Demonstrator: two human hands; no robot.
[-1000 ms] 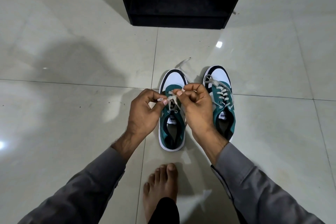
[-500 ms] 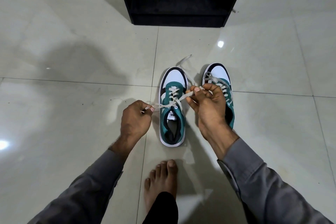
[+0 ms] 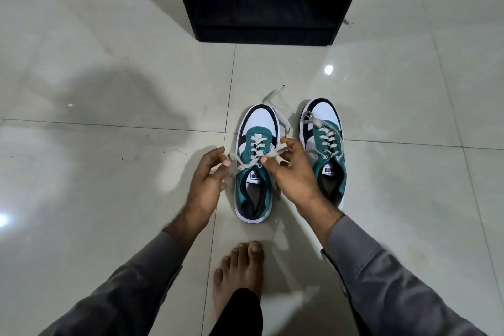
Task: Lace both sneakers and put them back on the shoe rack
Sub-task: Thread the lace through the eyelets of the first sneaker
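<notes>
Two teal, white and black sneakers stand side by side on the tiled floor, toes pointing away from me. The left sneaker (image 3: pixel 255 128) has its grey lace (image 3: pixel 256 144) crossed through the eyelets. My right hand (image 3: pixel 291 174) pinches one end of that lace just above the tongue. My left hand (image 3: pixel 206 183) hovers beside the shoe with fingers apart, and the other lace end lies loose between thumb and forefinger. The right sneaker (image 3: pixel 324 123) is laced, and my right hand covers part of its inner side. The black shoe rack (image 3: pixel 261 33) stands beyond the shoes.
My bare foot (image 3: pixel 240 267) rests on the floor just behind the left sneaker. A loose lace tail (image 3: pixel 274 95) trails on the tiles between the two toes. Glossy pale floor tiles (image 3: pixel 109 144) spread out on both sides.
The lace was pulled tight sideways by both hands half a second ago. Now both hands have come back in toward the shoe, the lace is slack, and my left fingers have opened.
</notes>
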